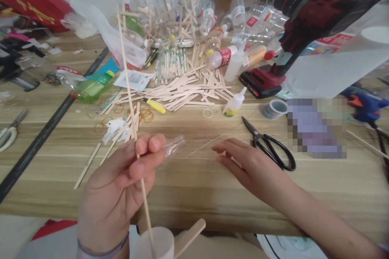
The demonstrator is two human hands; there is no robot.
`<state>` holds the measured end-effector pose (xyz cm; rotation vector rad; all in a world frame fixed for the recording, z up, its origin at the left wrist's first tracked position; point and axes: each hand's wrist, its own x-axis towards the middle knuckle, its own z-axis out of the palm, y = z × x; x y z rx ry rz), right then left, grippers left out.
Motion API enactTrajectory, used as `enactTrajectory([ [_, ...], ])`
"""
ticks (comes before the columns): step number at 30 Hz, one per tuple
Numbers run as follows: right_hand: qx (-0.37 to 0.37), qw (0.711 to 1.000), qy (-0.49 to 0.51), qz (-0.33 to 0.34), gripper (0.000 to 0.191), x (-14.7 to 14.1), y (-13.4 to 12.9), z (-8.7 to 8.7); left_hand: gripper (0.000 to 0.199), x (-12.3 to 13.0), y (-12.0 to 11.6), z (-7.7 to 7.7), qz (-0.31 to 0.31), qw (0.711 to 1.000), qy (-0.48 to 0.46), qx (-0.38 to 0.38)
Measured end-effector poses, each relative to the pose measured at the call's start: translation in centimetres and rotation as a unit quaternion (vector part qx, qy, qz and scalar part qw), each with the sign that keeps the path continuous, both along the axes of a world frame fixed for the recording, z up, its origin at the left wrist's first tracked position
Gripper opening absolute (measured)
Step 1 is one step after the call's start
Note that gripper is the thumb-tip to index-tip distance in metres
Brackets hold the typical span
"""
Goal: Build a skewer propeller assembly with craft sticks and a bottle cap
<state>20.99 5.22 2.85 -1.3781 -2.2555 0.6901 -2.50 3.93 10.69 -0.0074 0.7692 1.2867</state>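
My left hand [121, 182] is closed around a long thin wooden stick [129, 89], pinching it between thumb and fingers. The stick stands nearly upright, tilted a little left. Its lower end overlaps a white cup [164, 245] at the bottom edge; whether it is fixed there I cannot tell. A flat craft stick [191, 236] slants out beside the cup. Just past my left fingertips shows a small clear plastic piece [174, 147], partly hidden. My right hand [243, 162] hovers low over the table, fingers stretched out and holding nothing visible, left of black-handled scissors [273, 151].
Craft sticks [179, 91] lie heaped mid-table, with plastic bottles [221, 56] behind. A glue bottle [235, 103], a tape roll [275, 109] and a red cordless drill [270, 79] stand to the right. A black bar [51, 133] crosses the left side, near white-handled scissors [10, 133].
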Motion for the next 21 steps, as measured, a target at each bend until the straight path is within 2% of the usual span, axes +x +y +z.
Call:
enactTrajectory([
  [6, 0.046, 0.994, -0.092, 0.033, 0.025, -1.2, 0.8, -1.2, 0.055, 0.2, -0.2, 0.1, 0.015, 1.000, 0.000, -0.019],
  [15, 0.047, 0.992, -0.102, 0.049, 0.027, -2.5, 1.3, -2.3, 0.055, 0.2, 0.1, -0.2, 0.001, 1.000, -0.006, -0.017],
  [21, 0.056, 0.992, -0.104, 0.050, 0.021, -3.1, 1.4, -3.1, 0.050, 0.6, 0.4, -0.6, -0.022, 1.000, 0.002, -0.012],
])
